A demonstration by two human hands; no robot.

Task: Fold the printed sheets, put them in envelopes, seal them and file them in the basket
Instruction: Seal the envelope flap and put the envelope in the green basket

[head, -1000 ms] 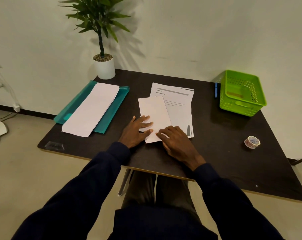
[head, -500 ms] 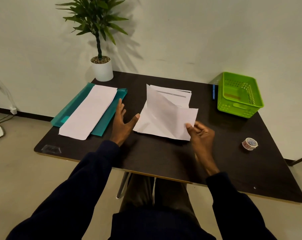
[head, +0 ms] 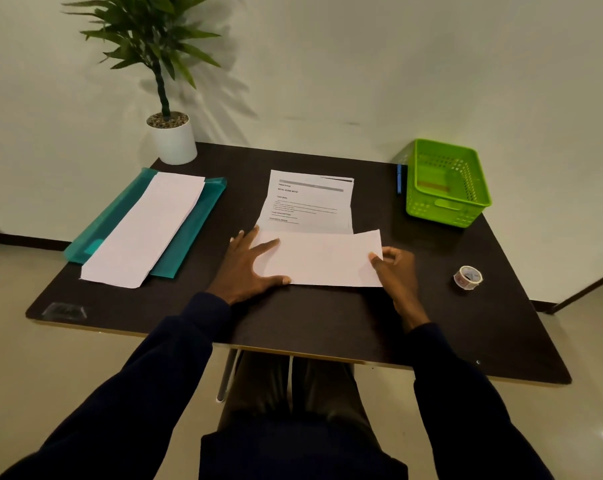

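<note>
**A:** Starting at the left of the frame, the envelopes are lying on the teal folder, well apart from what you are working on. They are looking thin and light, so you are probably going to want to lift one by a short end.

**B:** Next, near the centre, your left hand is lying flat. Its fingers are spread straight and pressing the left end of the folded sheet onto the counter. They are gripping nothing.

**A:** That sheet is lying crosswise, covering the near edge of the printed sheets. It is light, limp paper, likely sliding easily on that smooth dark top, so your flat hand is doing the anchoring.

**B:** Your right hand is pinching the sheet's right edge, thumb on top. An edge or corner is the place to hold paper, and gently, since a hard squeeze is going to crease it off-line.

**A:** Further right, the green basket is sitting at the upper right with the tape roll below it. Both are well apart from your hands.
</note>
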